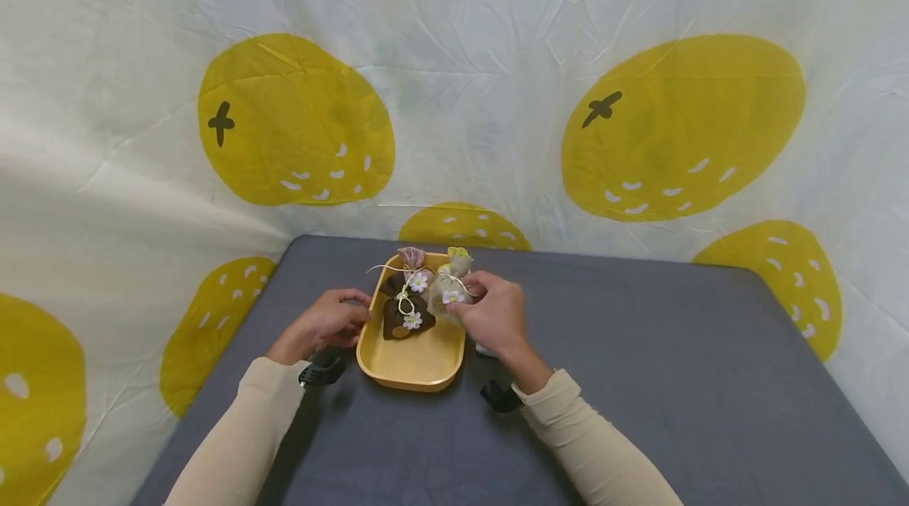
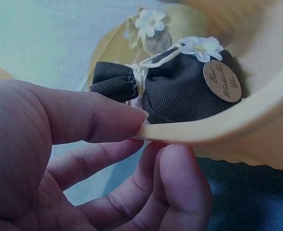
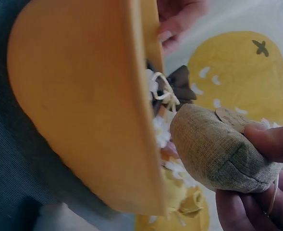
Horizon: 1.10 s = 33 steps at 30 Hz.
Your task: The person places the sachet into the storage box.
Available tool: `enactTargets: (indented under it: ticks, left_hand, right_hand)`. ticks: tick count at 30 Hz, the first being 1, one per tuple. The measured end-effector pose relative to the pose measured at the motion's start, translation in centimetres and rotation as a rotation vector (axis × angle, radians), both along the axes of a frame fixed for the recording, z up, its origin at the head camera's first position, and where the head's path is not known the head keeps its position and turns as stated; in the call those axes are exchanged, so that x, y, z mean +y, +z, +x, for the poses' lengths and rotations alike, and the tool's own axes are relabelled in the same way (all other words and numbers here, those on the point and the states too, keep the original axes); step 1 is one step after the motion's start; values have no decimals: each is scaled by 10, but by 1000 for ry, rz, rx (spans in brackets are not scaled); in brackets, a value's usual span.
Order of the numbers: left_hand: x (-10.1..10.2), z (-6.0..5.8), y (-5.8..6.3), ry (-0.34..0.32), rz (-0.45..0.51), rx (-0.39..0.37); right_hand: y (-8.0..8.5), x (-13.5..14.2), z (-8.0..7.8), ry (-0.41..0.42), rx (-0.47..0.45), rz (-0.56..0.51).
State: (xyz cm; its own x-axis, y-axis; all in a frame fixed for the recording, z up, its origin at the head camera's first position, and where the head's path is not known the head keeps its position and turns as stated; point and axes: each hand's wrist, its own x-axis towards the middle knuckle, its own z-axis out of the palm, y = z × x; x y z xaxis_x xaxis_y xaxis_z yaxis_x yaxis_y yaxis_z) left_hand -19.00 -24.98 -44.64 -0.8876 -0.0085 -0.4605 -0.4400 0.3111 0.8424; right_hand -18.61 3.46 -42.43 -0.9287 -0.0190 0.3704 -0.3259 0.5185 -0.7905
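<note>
A yellow-orange tray [image 1: 419, 370] stands on the table with small drawstring pouches in it. My left hand [image 1: 330, 320] pinches the tray's left rim [image 2: 199, 132], thumb on top and fingers beneath. With thumb and fingers, my right hand [image 1: 500, 315] grips a beige cloth pouch [image 3: 206, 144] held up at the tray's right side. Inside lies a dark brown pouch [image 2: 179, 89] with a cream cord, a white flower and a round tag. Behind it is a pink pouch [image 1: 412, 257]. A yellow pouch [image 3: 174, 190] shows at the far end, partly hidden by the beige one.
A grey cloth-like surface covers the table [image 1: 639, 380]. Behind hangs a white curtain [image 1: 483, 119] with big yellow fruit prints. A small whitish object [image 1: 486, 350], mostly hidden, lies under my right hand. Dark bands [image 1: 323, 370] circle both wrists.
</note>
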Motion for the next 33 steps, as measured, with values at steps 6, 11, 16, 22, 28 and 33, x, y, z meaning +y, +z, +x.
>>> enactTargets:
  ticks: [6,11,16,22,28,33]
  left_hand:
    - [1,0,-2,4,-6,-8]
    - [2,-1,-5,0,8,-7]
    - [1,-1,-7,-1,19,-5]
    - [2,-1,-3,-6,47,-4]
    - [0,-3,-1,-15,62,3]
    - [-3,-3,-1,-13,50,-3]
  right_hand:
    - [-18,-8,-2,-21,22,51]
    - [-27,-16,-5,-67,33,103]
    - [-34,-21,-6,-75,12,202]
    - [-24,-3,-5,54,-27,402]
    - [-14,37,-21,49,-155,227]
    - [-28,82,-38,94,-338,211]
